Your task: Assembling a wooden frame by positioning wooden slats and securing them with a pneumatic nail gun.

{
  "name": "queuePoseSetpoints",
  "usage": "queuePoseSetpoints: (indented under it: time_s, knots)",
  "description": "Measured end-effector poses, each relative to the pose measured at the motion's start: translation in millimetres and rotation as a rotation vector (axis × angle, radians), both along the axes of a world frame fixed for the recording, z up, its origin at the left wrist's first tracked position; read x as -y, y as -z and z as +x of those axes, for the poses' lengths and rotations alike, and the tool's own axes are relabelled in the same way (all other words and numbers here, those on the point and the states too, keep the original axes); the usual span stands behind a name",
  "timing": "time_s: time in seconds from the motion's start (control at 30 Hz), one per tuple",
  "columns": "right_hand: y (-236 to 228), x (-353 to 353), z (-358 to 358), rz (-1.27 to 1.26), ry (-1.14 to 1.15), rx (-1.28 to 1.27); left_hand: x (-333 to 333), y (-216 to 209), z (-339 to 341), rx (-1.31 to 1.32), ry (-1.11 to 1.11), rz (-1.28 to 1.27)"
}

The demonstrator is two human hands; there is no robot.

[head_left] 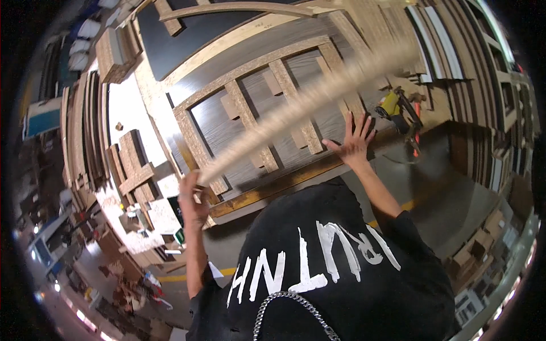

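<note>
My left hand (pixel 193 199) is closed around the near end of a long particle-board strip (pixel 301 113). Smeared by motion, the strip slants up to the far right above a wood-grain panel (pixel 210 122). On that panel lies a ladder-like frame (pixel 243 125) of particle-board strips, with small blocks beside some crosspieces. My right hand (pixel 354 142) rests with fingers spread at the panel's near right edge, apart from the held strip. Just right of it lies a yellow and black power tool (pixel 392 105), which looks like a nail gun.
Stacked long strips stand at left (pixel 85 131) and right (pixel 478 85). Shorter board pieces (pixel 133 165) lie on a white surface to the left. A dark panel (pixel 199 40) with strips on it lies at the far side. Cardboard boxes (pixel 475 244) sit at lower right.
</note>
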State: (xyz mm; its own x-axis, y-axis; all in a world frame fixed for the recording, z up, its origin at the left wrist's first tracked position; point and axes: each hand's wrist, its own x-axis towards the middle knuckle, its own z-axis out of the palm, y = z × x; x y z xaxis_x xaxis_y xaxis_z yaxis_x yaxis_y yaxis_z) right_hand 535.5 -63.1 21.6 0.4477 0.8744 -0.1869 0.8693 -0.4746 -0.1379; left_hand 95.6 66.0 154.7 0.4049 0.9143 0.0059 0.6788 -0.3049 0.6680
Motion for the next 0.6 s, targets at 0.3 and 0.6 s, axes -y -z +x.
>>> queuePoseSetpoints:
  time_s: [0.3,0.6]
  knots:
    - [10.7,5.5,-2.0,0.167,-0.213,-0.051,124.2,22.5,49.6,-0.302,0.137,-0.025]
    - [7.0,51.6,61.2,0.045,-0.321,0.159,116.4,67.8,68.4,-0.328,0.192,-0.083]
